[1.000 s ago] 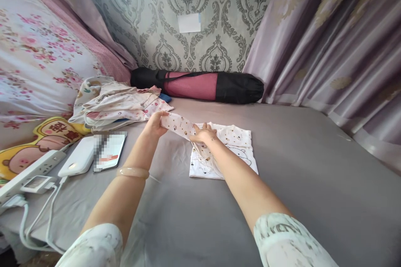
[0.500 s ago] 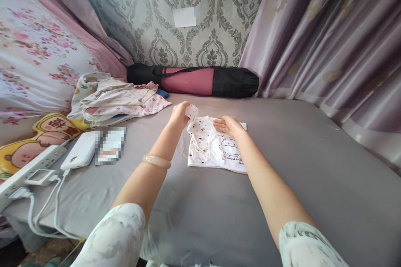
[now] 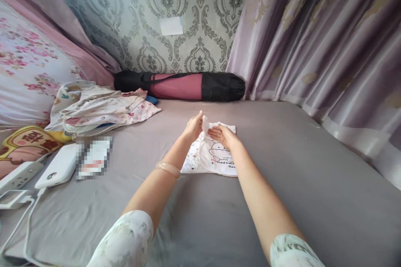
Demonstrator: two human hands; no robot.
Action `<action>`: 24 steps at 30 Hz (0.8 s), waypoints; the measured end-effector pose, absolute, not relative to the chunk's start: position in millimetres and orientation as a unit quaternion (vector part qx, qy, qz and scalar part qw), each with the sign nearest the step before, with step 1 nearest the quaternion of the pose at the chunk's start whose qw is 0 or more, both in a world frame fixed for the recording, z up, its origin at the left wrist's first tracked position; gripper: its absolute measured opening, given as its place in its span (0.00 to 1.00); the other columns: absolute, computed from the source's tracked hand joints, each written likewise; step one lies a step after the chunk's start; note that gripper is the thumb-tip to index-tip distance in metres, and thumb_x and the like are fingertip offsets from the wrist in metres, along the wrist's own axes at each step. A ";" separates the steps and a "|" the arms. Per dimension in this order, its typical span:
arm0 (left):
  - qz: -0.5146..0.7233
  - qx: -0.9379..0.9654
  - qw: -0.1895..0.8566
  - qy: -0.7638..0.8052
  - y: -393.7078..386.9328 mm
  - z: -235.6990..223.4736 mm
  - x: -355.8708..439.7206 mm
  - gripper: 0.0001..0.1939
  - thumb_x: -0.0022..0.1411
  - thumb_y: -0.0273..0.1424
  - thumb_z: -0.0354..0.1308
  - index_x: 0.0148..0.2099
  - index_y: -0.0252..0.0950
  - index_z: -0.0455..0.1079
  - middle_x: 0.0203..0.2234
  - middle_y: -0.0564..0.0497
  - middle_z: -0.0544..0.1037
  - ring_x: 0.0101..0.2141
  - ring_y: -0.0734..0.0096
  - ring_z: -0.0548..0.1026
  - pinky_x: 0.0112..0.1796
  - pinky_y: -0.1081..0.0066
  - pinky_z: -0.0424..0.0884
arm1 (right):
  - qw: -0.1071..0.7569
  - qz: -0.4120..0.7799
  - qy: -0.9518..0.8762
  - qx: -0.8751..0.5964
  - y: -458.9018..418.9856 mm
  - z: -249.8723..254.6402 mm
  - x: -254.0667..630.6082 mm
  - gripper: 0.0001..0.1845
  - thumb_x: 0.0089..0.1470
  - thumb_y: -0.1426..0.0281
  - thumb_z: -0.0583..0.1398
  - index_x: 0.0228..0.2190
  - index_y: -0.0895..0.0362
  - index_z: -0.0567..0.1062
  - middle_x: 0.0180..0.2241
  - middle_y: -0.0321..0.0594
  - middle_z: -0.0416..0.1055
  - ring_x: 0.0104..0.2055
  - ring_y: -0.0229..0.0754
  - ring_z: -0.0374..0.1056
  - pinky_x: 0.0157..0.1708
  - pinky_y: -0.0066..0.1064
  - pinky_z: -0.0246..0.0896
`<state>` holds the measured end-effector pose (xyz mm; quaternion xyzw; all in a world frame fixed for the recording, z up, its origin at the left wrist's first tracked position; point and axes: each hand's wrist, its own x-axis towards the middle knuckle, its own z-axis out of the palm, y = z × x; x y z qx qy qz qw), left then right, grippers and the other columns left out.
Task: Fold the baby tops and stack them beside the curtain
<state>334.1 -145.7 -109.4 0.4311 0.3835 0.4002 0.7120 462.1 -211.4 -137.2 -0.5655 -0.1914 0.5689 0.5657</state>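
A small white baby shirt (image 3: 219, 162), printed with a cartoon animal and lettering, lies on the grey bed sheet (image 3: 200, 225). My left hand (image 3: 195, 127) pinches a raised sleeve of the shirt near its top left side, holding the fabric up off the rest. Beside it, my right hand (image 3: 223, 135) lies over the upper part of the shirt, its fingers stretched out and pointing left toward the lifted cloth. Part of the shirt's left side is hidden behind my left hand and forearm.
Folded clothes (image 3: 103, 104) are heaped at the back left. A rolled mat in a black and pink bag (image 3: 178, 85) lies along the wall. At left are a white power bank (image 3: 59, 164), a blurred-out flat item (image 3: 94, 158), a power strip (image 3: 20, 177) and a yellow cushion (image 3: 28, 144).
My left hand has carried the sleeve rightward over the shirt, closer to my right hand. The right hand stays flat on the shirt. The view has turned slightly right.
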 end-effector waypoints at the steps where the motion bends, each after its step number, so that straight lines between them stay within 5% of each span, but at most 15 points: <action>1: 0.389 0.440 0.717 0.375 -144.5 -110.5 331.4 0.20 0.60 0.49 0.55 0.34 0.36 0.66 0.39 0.39 0.78 0.47 0.57 0.75 0.44 0.65 0.69 | 0.563 0.567 -0.196 -0.569 -211.6 -136.4 462.3 0.18 0.65 0.64 0.46 0.40 0.60 0.71 0.42 0.53 0.76 0.43 0.43 0.75 0.44 0.36 0.70; 4: 0.405 0.457 0.686 0.395 -135.4 -112.5 315.3 0.21 0.66 0.48 0.46 0.38 0.35 0.67 0.47 0.38 0.75 0.51 0.61 0.72 0.49 0.66 0.67 | 0.567 0.579 -0.171 -0.561 -211.7 -133.1 463.3 0.23 0.65 0.57 0.44 0.40 0.59 0.71 0.37 0.51 0.77 0.42 0.47 0.75 0.40 0.42 0.72; 7: 0.436 0.505 0.587 0.459 -122.9 -116.9 292.1 0.11 0.64 0.37 0.49 0.41 0.35 0.66 0.47 0.40 0.75 0.48 0.64 0.74 0.50 0.64 0.66 | 0.582 0.593 -0.129 -0.541 -211.5 -131.7 463.7 0.19 0.62 0.57 0.51 0.38 0.60 0.71 0.31 0.48 0.76 0.38 0.50 0.75 0.37 0.44 0.73; 10: 0.430 0.588 0.477 0.493 -115.6 -125.8 272.0 0.10 0.55 0.26 0.50 0.40 0.37 0.67 0.42 0.45 0.77 0.46 0.64 0.74 0.51 0.63 0.65 | 0.588 0.575 -0.157 -0.547 -211.9 -135.2 463.1 0.08 0.52 0.71 0.59 0.37 0.59 0.72 0.29 0.43 0.76 0.36 0.46 0.75 0.38 0.40 0.73; 13: 0.368 0.694 0.405 0.468 -116.4 -136.0 263.4 0.15 0.51 0.22 0.49 0.40 0.39 0.69 0.41 0.46 0.78 0.49 0.62 0.73 0.54 0.61 0.63 | 0.565 0.519 -0.222 -0.602 -212.6 -141.1 463.4 0.25 0.41 0.81 0.58 0.44 0.59 0.73 0.33 0.40 0.76 0.37 0.44 0.74 0.39 0.35 0.72; 20: 0.148 0.858 0.217 0.441 -133.2 -152.4 269.5 0.23 0.65 0.35 0.47 0.61 0.41 0.61 0.63 0.44 0.62 0.66 0.49 0.48 0.62 0.45 0.39 | 0.483 0.281 -0.466 -0.685 -213.3 -146.7 466.6 0.36 0.45 0.79 0.51 0.58 0.56 0.65 0.53 0.42 0.71 0.54 0.42 0.67 0.55 0.36 0.61; 24: 0.094 0.875 0.158 0.449 -138.9 -157.5 269.4 0.28 0.68 0.42 0.40 0.67 0.40 0.53 0.67 0.43 0.52 0.67 0.49 0.43 0.61 0.43 0.37 | 0.370 0.164 -0.552 -0.729 -216.6 -153.9 464.0 0.38 0.48 0.81 0.48 0.62 0.57 0.59 0.62 0.43 0.60 0.64 0.41 0.55 0.63 0.37 0.49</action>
